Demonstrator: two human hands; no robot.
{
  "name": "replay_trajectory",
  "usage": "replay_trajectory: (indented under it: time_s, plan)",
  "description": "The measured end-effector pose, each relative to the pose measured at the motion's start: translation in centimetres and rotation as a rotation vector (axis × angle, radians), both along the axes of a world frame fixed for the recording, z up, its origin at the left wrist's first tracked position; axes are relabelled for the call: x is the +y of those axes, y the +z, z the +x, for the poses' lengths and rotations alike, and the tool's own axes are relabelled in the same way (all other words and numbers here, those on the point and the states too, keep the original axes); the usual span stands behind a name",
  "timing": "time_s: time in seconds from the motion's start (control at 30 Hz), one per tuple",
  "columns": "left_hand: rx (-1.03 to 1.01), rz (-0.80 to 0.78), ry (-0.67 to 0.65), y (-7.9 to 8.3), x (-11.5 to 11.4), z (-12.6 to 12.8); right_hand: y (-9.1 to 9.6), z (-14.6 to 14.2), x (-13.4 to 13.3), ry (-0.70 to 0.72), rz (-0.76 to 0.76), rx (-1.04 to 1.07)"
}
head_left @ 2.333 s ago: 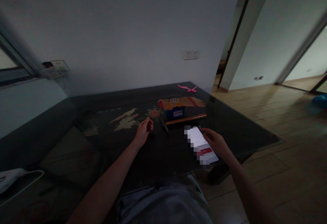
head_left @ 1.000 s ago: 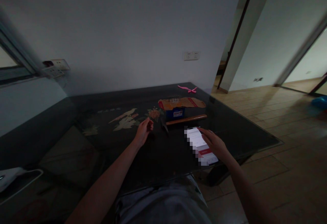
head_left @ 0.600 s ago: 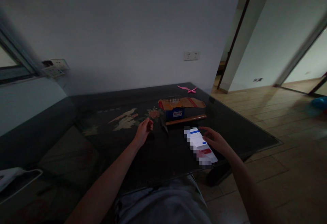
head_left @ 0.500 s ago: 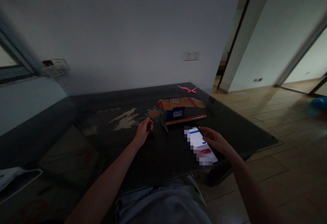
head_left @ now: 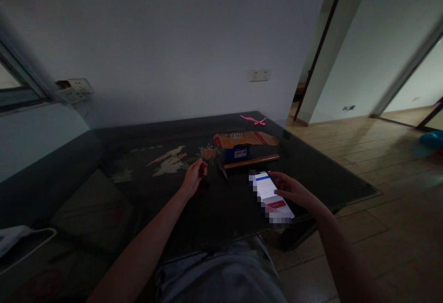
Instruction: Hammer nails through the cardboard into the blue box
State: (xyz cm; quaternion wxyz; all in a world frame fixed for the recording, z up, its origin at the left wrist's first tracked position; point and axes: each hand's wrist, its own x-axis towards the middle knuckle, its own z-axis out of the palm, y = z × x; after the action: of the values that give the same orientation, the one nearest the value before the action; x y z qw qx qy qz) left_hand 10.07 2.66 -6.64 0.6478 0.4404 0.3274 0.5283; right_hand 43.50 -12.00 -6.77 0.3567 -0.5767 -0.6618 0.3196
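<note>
A lit phone (head_left: 268,190) lies face up near the front edge of the dark table, part of it pixelated. My right hand (head_left: 294,191) is over its right side, fingers apart, the thumb at the screen. Loosely curled, my left hand (head_left: 194,178) rests on the table left of a hammer (head_left: 252,161), with nothing visible in its fingers. The hammer has a wooden handle and its dark head points left. Behind it stands a blue box (head_left: 237,153). A strip of torn cardboard (head_left: 259,139) lies across the box, with several nails (head_left: 236,133) upright on it.
The dark table (head_left: 207,215) has a flower and bird picture on its top. A pink ribbon (head_left: 256,121) lies at the far edge by the wall. A white device with a cable (head_left: 15,238) is at the far left. Sockets (head_left: 259,75) are on the wall.
The thumb of my right hand has shifted slightly over the phone screen, covering more of a blue button. My left hand and the other things stay in place.
</note>
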Motion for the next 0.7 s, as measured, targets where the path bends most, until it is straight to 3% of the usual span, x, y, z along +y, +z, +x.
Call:
replay_trajectory:
  time_s: [0.53,0.7]
  plan:
    - [0.005,-0.010,0.008,-0.2,0.1,0.0,-0.7,-0.7,0.0,-0.145,0.063,0.064]
    - [-0.011,0.001,0.013,0.0,0.0,0.1,-1.1,-1.3,-0.2,-0.247,0.091,0.009]
